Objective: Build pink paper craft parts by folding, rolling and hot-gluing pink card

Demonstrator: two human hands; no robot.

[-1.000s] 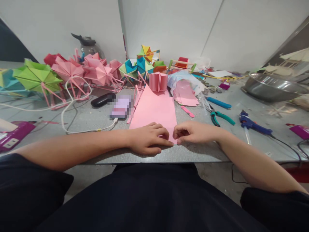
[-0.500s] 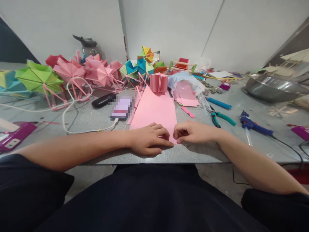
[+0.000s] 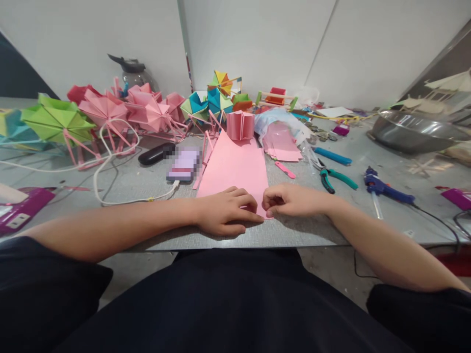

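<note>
A large sheet of pink paper (image 3: 235, 164) lies in front of me, its near edge close to the table's front edge. My left hand (image 3: 230, 211) rests on its near part with fingers stretched out, the index fingertip at the near right corner. At that same corner my right hand (image 3: 281, 200) has its fingers curled in, thumb and index fingertip pinched at the paper's edge. Whether the corner is between those fingertips is hard to see. A folded pink paper piece (image 3: 240, 125) stands on the sheet's far end.
Left of the sheet lie a phone (image 3: 184, 164) on a white cable and a black case (image 3: 156, 154). To the right are a pink cutter (image 3: 285, 169), pliers (image 3: 336, 179), a glue gun (image 3: 388, 189) and a metal bowl (image 3: 415, 130). Folded paper wheels (image 3: 105, 108) line the back.
The view has shifted very slightly. Both hands stay at the near right corner of the pink paper, in nearly the same pose.
</note>
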